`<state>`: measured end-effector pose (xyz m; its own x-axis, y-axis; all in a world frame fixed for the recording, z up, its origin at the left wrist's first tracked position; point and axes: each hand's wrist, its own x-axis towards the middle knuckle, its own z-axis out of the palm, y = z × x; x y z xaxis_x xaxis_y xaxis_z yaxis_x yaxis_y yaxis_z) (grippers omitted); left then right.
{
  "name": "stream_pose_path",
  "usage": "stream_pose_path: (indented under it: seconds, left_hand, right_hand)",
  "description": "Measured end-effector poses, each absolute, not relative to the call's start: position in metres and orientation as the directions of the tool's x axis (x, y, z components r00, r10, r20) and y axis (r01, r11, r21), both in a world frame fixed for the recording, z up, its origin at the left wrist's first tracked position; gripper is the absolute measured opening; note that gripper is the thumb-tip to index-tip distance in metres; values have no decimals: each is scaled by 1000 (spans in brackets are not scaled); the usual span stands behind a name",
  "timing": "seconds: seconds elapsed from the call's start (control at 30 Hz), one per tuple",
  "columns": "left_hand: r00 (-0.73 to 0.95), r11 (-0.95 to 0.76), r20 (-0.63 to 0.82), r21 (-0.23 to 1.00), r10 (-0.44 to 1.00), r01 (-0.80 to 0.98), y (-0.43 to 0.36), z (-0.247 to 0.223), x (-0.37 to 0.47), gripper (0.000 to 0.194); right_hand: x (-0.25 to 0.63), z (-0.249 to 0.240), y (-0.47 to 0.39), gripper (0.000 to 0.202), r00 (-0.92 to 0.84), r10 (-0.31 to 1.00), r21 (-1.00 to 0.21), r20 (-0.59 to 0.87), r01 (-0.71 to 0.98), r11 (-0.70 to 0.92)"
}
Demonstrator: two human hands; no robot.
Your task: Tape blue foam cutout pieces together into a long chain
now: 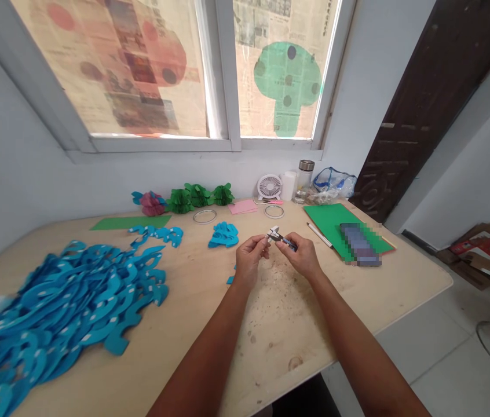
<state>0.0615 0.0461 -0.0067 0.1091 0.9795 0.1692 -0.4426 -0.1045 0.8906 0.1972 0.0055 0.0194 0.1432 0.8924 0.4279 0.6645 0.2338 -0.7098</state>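
My left hand [251,255] is closed in a pinch near the middle of the table, its fingertips on a small whitish piece [273,230]. Close beside it, my right hand [299,253] is wrapped round a small tool with dark handles [289,243]. The tool's front end meets the whitish piece; whether it is scissors or pliers I cannot tell. Just beyond my left hand lies a small stack of blue cut-out pieces [224,234]. A bit of blue [231,279] shows from behind my left wrist.
A large heap of blue wavy cut-outs with white patches [84,307] covers the table's left. Along the back are green paper flowers [199,196], two rolls of tape [204,216], a fan [269,187] and a bottle [304,179]. A green sheet [325,217] bears a blurred phone-like object [361,244].
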Motion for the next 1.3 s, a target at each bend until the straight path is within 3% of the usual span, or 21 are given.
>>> stream_pose_path:
  seconds: [0.87, 1.3]
  left_hand:
    - [130, -66, 144, 878, 981, -473, 45, -5, 61, 24]
    - [39, -144, 171, 913, 984, -382, 47, -9, 64, 23]
  right_hand:
    - [195, 14, 7, 40, 115, 878, -607, 465, 763, 222]
    - [191, 13, 4, 36, 152, 817, -431, 557, 893, 128]
